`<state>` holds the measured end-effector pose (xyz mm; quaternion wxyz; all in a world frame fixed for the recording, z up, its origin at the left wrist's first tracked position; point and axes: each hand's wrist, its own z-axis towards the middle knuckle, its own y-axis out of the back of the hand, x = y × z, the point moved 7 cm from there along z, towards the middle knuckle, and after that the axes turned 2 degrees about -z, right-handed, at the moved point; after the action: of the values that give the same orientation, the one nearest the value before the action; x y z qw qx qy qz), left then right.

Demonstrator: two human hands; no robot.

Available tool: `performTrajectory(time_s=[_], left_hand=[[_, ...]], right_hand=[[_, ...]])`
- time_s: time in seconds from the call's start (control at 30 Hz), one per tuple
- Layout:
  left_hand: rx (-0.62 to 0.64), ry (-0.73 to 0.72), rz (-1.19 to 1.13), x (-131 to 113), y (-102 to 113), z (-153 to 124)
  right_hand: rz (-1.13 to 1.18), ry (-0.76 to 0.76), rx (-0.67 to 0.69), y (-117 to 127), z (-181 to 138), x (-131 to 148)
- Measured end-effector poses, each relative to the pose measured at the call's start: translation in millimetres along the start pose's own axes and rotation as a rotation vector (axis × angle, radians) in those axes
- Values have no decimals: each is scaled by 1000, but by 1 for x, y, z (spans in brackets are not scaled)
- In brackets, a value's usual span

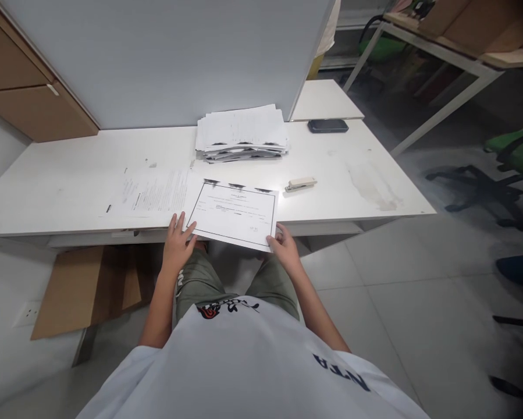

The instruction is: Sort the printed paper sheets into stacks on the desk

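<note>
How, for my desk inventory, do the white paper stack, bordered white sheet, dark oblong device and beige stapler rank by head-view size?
1. Paper stack, bordered sheet: too alike to rank
2. Oblong device
3. Beige stapler

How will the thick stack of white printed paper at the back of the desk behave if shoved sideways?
The thick stack of white printed paper would probably shear into layers, since its edges are uneven and no band shows. Its many layers suggest noticeable weight. Tipping seems unlikely: it lies broad and low on the white desk.
</note>
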<state>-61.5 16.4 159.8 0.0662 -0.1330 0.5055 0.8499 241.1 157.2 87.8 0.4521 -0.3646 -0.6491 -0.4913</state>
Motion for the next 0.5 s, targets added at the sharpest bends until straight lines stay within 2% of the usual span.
performTrajectory(time_s=[0.2, 0.5], left_hand=[[-6, -32, 12, -4, -1, -1], [-4, 34, 55, 9, -6, -3]], right_hand=[[-51, -40, 11, -1, -5, 13], [23, -57, -27, 0, 1, 0]])
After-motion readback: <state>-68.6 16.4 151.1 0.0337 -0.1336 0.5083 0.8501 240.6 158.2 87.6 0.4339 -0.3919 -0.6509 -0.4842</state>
